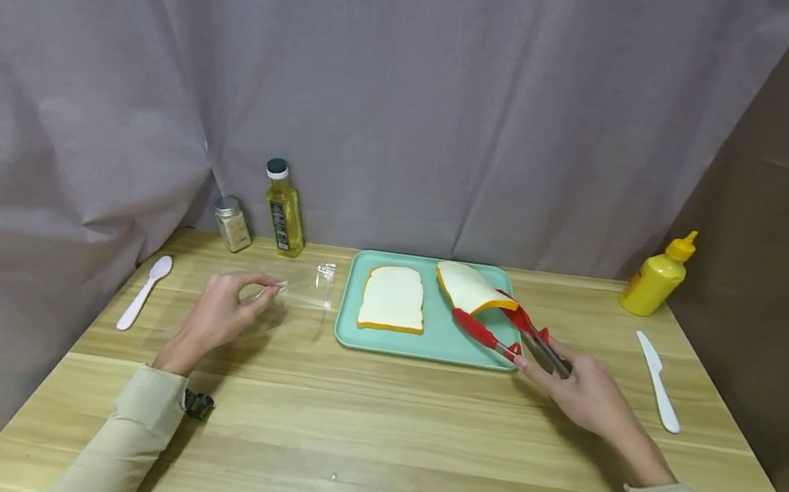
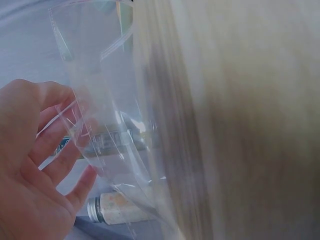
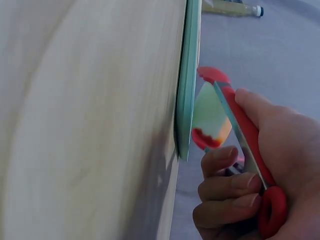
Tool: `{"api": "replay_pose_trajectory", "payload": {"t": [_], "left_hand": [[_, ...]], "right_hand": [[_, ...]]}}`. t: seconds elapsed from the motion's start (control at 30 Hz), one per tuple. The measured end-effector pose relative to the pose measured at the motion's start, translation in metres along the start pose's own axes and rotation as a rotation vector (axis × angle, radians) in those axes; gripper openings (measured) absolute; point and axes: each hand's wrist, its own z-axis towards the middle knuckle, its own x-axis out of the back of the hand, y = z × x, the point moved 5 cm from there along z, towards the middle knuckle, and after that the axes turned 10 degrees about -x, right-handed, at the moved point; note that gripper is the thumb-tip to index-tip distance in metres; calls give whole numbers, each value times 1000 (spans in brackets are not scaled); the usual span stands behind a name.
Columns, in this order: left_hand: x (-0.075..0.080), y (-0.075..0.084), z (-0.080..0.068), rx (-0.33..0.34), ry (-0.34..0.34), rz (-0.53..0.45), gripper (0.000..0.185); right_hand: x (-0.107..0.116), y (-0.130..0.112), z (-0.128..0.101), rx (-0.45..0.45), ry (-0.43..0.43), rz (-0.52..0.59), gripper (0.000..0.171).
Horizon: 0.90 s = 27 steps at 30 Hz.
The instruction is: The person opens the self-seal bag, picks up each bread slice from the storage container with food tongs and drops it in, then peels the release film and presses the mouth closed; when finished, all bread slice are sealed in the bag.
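My left hand (image 1: pixel 225 310) pinches the edge of a clear plastic bag (image 1: pixel 309 284); in the left wrist view the bag (image 2: pixel 115 100) hangs from the fingertips. On the right, my right hand (image 1: pixel 582 390) grips red-tipped tongs (image 1: pixel 477 329). Between the tong heads is one bread slice (image 1: pixel 468 286), tilted and curved over the green tray (image 1: pixel 440 349). Whether its far end touches the tray, I cannot tell. Another bread slice (image 1: pixel 393 300) lies flat on the tray's left half. The right wrist view shows the tongs (image 3: pixel 245 125) held in curled fingers.
Behind the left hand stand a seasoning jar (image 1: pixel 234 228) and an oil bottle (image 1: pixel 284 214). A white spoon (image 1: pixel 143 295) lies at the far left. On the right are a yellow squeeze bottle (image 1: pixel 655 278) and a white knife (image 1: pixel 658 384). A grey curtain (image 1: pixel 415 98) hangs along the table's back edge.
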Motion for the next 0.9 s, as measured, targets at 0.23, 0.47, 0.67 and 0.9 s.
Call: {"api": "replay_pose_trajectory", "payload": {"t": [0.23,0.47,0.67,0.9], "left_hand": [[1,-1,0,13,-5,-8,17],[1,-3,1,-1,3,-19,14],[2,-3,2,-3,12,-19,15],[0,-4,0,6,-13,-2,20]], "right_hand": [[1,-2,3,43,13,12,87],[-1,-5,6,27,-50,78,91],[-5,-16,13,65,-86,84,91],[-21,-32,23,115,-172,148,91]]}}
